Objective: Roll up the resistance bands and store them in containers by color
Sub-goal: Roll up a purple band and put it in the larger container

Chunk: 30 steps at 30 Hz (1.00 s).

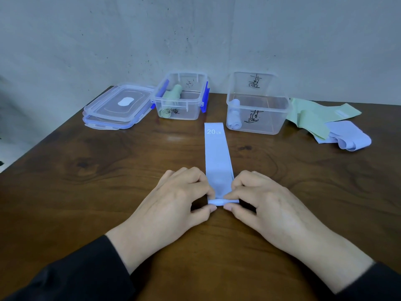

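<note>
A plain indoor room, kind unclear: a dark wood-grain table (86, 170) stands against a bare, speckled grey concrete wall (195, 35).

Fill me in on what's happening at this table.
A person is rolling up a blue resistance band marked 20 LB, laid flat on the wooden table. The left hand and right hand pinch its near end, where a small roll has started. Behind, one clear container holds rolled green bands; another holds rolled blue ones. Two lids are stacked at left, and loose green and blue bands wait at right.
</note>
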Tool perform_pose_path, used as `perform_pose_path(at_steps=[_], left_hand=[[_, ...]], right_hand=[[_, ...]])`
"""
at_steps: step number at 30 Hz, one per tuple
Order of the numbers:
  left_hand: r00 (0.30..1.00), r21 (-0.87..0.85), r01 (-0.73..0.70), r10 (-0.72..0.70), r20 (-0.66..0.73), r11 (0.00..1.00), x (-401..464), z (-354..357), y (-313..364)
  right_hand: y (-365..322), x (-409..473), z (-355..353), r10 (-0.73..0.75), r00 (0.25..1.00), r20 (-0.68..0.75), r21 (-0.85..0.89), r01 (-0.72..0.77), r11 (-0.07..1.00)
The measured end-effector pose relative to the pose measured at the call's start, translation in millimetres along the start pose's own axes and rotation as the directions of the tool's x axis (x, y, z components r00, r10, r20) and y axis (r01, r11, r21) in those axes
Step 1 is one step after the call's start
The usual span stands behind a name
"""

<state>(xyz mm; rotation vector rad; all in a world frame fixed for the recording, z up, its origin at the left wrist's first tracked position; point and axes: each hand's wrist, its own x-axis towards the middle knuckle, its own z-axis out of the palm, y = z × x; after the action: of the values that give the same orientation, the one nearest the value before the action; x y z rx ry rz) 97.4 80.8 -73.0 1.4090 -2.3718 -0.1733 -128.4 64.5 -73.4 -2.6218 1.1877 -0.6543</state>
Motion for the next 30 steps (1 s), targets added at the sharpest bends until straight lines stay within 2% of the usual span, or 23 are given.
perform_pose_path(at_steps=[11,17,30], left_hand=[[0.999,0.006,0.006,-0.006,-0.034,1.000,3.6,1.1,-1.9],[0.999,0.015,-0.028,0.029,-0.025,0.999,4.8,4.1,-4.2],[0.997,-0.081,-0.081,0.083,0.010,0.993,21.8,3.4,-16.5]], right_hand=[[1.7,2.0,5.1,0.025,0.998,-0.062,-0.009,-0.026,1.000],[3.5,5.6,6.9,0.028,0.999,-0.039,-0.042,-0.030,0.999],[6.3,14.5,5.0,0.035,0.999,-0.014,-0.010,-0.035,0.999]])
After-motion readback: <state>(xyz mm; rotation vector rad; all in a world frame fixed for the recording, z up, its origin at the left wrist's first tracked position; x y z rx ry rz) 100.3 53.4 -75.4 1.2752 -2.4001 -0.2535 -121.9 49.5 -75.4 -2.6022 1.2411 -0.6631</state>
